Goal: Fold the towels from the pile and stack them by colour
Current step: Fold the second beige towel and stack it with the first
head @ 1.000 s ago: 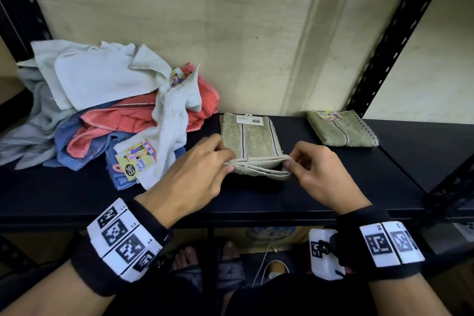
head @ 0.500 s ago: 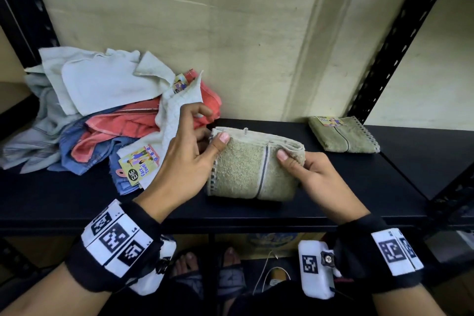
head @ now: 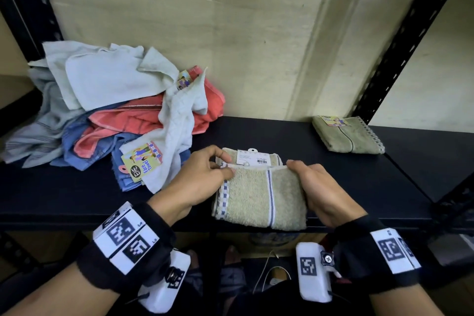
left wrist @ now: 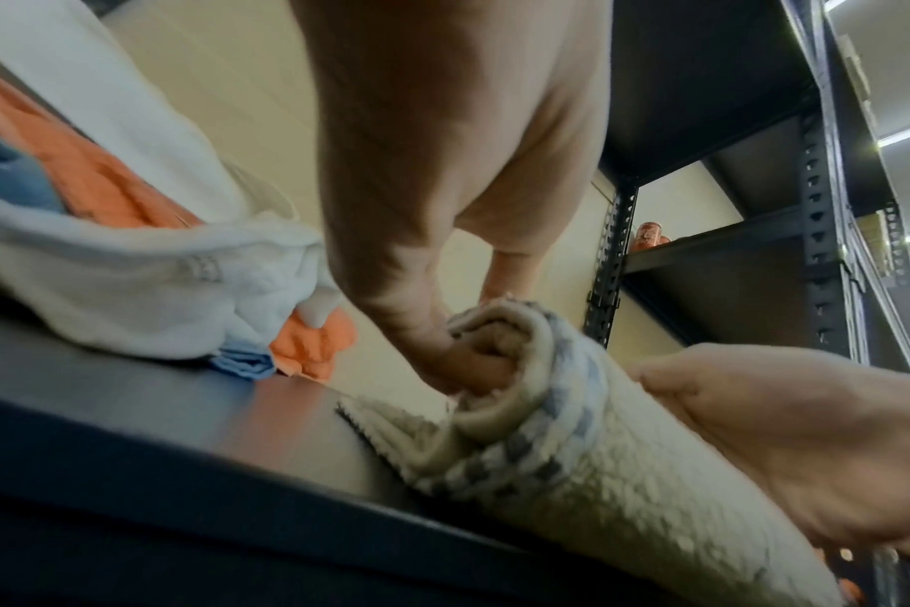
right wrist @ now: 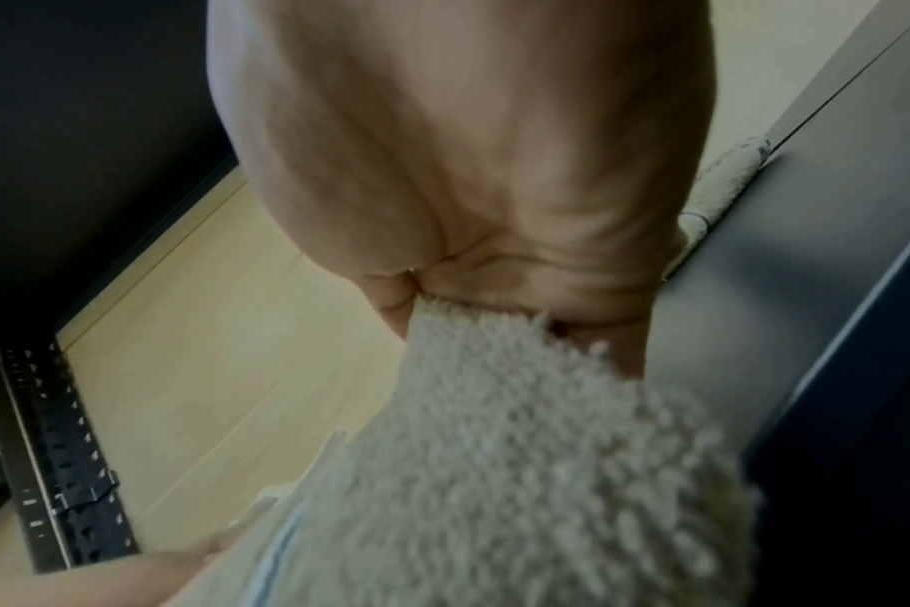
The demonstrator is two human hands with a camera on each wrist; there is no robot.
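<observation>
A beige towel (head: 259,197) with blue stripes lies partly folded at the front of the black shelf (head: 77,195); its near half is doubled over toward the wall, and a white barcode tag (head: 252,157) shows beyond the fold. My left hand (head: 202,174) pinches the folded edge at its left corner (left wrist: 494,349). At the right corner my right hand (head: 307,182) grips the same edge (right wrist: 494,349). A second beige towel (head: 348,138), folded, sits at the back right. The unfolded pile (head: 115,115) of white, coral, blue and grey towels lies at the left.
A cardboard label (head: 142,161) sticks out of the pile toward my left hand. Black perforated uprights (head: 400,41) frame the shelf, with a pale wall (head: 205,33) close behind. The shelf's front edge runs just under the towel.
Both hands lifted the towel's near edge and carried it away from me, over the far half. The towel went from flat, to raised, to lying doubled with the tag showing.
</observation>
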